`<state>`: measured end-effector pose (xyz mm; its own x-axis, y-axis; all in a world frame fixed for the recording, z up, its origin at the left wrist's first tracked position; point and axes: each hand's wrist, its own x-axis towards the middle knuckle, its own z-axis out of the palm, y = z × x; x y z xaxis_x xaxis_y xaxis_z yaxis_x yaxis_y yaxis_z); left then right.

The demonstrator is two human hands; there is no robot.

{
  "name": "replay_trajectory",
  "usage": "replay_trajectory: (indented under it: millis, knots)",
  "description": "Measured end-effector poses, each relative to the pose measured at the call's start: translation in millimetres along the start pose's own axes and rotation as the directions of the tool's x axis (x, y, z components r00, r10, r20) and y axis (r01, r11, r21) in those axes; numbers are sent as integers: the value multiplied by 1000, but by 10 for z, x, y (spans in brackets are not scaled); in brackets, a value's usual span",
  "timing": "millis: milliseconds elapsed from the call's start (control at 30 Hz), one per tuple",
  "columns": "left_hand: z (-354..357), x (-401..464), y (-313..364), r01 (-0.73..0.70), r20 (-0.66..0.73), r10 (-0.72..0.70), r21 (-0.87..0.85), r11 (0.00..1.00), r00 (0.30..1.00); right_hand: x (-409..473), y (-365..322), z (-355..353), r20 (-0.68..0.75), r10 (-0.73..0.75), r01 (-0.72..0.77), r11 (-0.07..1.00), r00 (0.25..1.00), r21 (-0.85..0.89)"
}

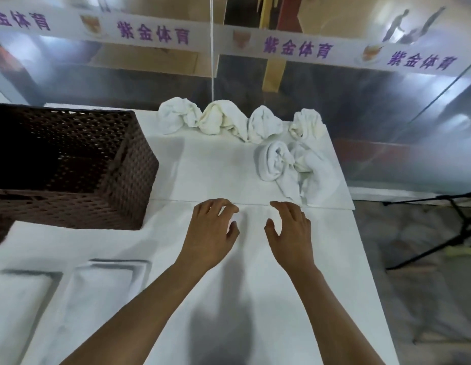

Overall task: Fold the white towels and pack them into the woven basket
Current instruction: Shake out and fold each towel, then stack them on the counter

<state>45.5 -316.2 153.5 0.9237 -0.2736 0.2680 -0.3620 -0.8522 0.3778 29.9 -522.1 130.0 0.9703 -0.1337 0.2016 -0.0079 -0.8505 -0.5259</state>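
Note:
A dark brown woven basket (129,180) stands at the left of the white table, and its inside looks dark and bare. Several crumpled white towels lie in a row along the far edge (218,119), and a bigger bunch (295,167) sits at the right. My left hand (210,233) and my right hand (289,230) hover side by side over the middle of the table, fingers loosely spread, holding nothing. Both hands are short of the towels.
The table (208,175) is white with a seam across it just beyond my fingers. Two flat white trays or boards (105,283) lie at the near left. A black tripod (463,227) stands on the floor to the right. A glass wall with banners rises behind.

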Motion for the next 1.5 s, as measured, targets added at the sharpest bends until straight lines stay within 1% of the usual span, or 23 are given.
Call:
replay_trajectory:
  millis: [167, 333, 433, 500, 567, 633, 733, 800, 900, 933, 1067, 1200, 1300, 1400, 1433, 1500]
  knots:
    - [500, 607, 163, 9, 76, -9, -4, 1000, 997, 491, 582, 36, 27, 48, -49, 999, 998, 18]
    - [1116, 1185, 261, -29, 129, 30, -10, 1000, 991, 927, 1164, 212, 81, 68, -70, 997, 994, 23]
    - [1489, 1536, 334, -42, 175, 34, 40, 998, 984, 1151, 1469, 381, 131, 45, -38, 998, 990, -53]
    - [1728, 1787, 411, -31, 219, 12, 85, 996, 976, 1244, 1634, 537, 201, 39, -15, 993, 979, -119]
    - [1918, 2019, 500, -28, 279, -3, 109, 994, 960, 1282, 1749, 693, 277, 54, -9, 987, 959, -161]
    - [2086, 2221, 550, -39, 354, -12, 137, 990, 935, 1291, 1836, 822, 320, 53, 6, 984, 946, -180]
    - [2297, 2438, 501, -48, 439, -48, 203, 978, 897, 1259, 1953, 953, 401, 64, 6, 985, 914, -172]
    - [2413, 2497, 408, -52, 510, -81, 242, 969, 856, 1194, 2026, 1005, 439, 81, -12, 988, 895, -157]
    - [2566, 2404, 209, -47, 614, -129, 263, 964, 779, 1053, 2131, 1076, 413, 51, 22, 985, 909, -169]
    - [2597, 2323, 150, -29, 621, -136, 248, 968, 772, 1004, 2162, 1096, 400, 50, 24, 984, 915, -178]
    - [2620, 1870, 3, 43, 549, -149, 202, 979, 822, 879, 2178, 1098, 359, 65, -3, 985, 931, -170]
    - [2525, 1267, -70, 114, 499, -187, 173, 978, 846, 855, 2126, 1061, 336, 112, -75, 990, 935, -120]
    - [2396, 856, -95, 197, 478, -252, 163, 967, 841, 839, 2042, 1008, 236, 113, -105, 993, 965, -45]
    - [2248, 467, -120, 198, 470, -278, 214, 957, 838, 861, 1931, 950, 128, 105, -109, 994, 986, 27]
    - [2210, 341, -125, 193, 472, -278, 221, 956, 837, 892, 1895, 943, 113, 102, -107, 994, 988, 36]
    - [2143, 97, -113, 191, 471, -275, 220, 957, 838, 983, 1846, 966, 131, 104, -107, 994, 986, 16]
